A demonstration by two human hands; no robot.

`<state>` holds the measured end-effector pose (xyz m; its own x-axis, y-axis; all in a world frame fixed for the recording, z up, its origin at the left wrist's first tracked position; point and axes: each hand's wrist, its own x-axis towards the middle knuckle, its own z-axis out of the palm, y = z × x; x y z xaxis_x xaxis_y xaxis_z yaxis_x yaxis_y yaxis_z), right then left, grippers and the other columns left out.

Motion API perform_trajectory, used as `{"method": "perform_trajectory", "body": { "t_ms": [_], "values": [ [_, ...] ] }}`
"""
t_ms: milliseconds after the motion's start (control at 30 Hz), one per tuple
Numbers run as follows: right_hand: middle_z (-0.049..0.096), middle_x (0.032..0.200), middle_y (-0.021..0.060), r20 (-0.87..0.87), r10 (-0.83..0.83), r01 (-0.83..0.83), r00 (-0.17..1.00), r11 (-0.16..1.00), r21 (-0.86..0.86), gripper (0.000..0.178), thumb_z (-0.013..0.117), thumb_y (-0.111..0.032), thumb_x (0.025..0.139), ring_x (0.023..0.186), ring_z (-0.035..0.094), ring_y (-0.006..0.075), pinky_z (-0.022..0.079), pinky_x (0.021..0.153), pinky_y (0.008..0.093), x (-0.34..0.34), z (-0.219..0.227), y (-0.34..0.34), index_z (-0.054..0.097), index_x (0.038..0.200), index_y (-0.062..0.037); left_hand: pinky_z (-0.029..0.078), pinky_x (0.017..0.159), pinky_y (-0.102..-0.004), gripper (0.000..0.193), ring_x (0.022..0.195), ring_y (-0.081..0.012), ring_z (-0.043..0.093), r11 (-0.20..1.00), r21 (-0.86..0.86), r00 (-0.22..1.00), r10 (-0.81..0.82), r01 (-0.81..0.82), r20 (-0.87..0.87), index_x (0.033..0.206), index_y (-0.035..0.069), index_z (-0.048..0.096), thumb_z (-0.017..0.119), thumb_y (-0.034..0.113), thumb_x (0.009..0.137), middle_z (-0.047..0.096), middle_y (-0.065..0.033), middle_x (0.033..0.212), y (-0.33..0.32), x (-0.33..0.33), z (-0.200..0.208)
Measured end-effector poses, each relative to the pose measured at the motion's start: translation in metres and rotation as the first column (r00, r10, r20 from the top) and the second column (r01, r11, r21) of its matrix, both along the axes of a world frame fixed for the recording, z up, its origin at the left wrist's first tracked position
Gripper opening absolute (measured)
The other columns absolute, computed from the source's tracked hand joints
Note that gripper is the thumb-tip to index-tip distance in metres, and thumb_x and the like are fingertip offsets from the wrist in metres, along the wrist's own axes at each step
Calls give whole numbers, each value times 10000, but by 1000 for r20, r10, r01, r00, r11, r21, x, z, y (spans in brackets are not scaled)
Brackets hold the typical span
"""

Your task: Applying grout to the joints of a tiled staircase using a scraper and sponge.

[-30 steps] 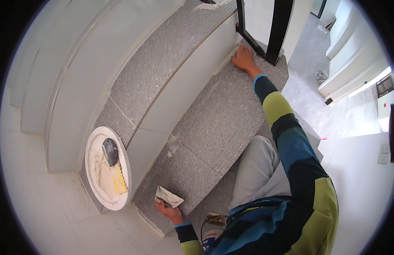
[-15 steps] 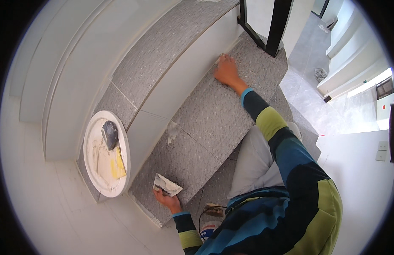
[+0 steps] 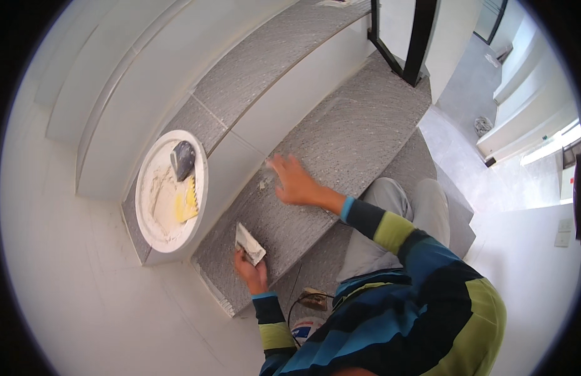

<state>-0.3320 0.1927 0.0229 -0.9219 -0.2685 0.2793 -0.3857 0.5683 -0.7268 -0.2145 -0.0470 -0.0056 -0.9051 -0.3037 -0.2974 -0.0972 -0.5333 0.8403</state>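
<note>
In my left hand [image 3: 251,276] is a flat scraper [image 3: 249,244], its broad blade coated with white paste and tilted over the grey stair tread [image 3: 340,144]. My right hand [image 3: 296,182] hovers above the tread, near the joint where the tread meets the white riser [image 3: 237,156]. Its thumb and fingers are apart, with the fingertips blurred, and nothing shows between them. A pale smear marks the tread beside those fingers. On the step above, to the left, a round white tub [image 3: 158,235] holds pale paste, a dark rounded lump [image 3: 183,160] and a yellow notched spreader [image 3: 187,202].
A black metal frame [image 3: 422,41] stands at the tread's far end. Below me, beside my knees, lie a small block-like tool [image 3: 313,299], a dark cord and a white-and-blue container [image 3: 306,329]. A white wall [image 3: 83,282] borders the steps on the left.
My right hand has come back from the far part of the riser joint toward me and to the left. The scraper in my left hand has turned more upright. The view has shifted slightly.
</note>
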Motion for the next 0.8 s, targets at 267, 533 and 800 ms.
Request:
{"method": "perform_trajectory", "body": {
  "t_ms": [267,533,800],
  "values": [
    [339,1331,176,-284,398,-422,872,906,-25,736,532,-77,661,1310,191,321,82,1065,514,94,51,25,242,1332,6,452,468,-205,142,534,-105,520,818,521,932,-347,245,107,853,-15,520,448,104,821,560,-66,720,73,-3,39],
    [349,1319,203,-185,261,-233,947,959,160,622,537,-74,675,1285,240,347,139,1064,489,60,-11,107,363,1272,-47,480,499,-215,195,584,-117,568,833,483,957,-285,272,-47,956,4,518,448,125,821,582,-54,773,56,-8,45],
    [434,1170,251,-264,-521,528,811,848,-53,304,586,-113,672,1103,403,405,330,924,456,-124,-62,279,436,920,-21,427,861,-362,380,1003,-236,514,968,-251,999,-2,-9,-46,1128,12,441,431,189,791,501,-114,1086,3,-12,-12]
  ]
}}
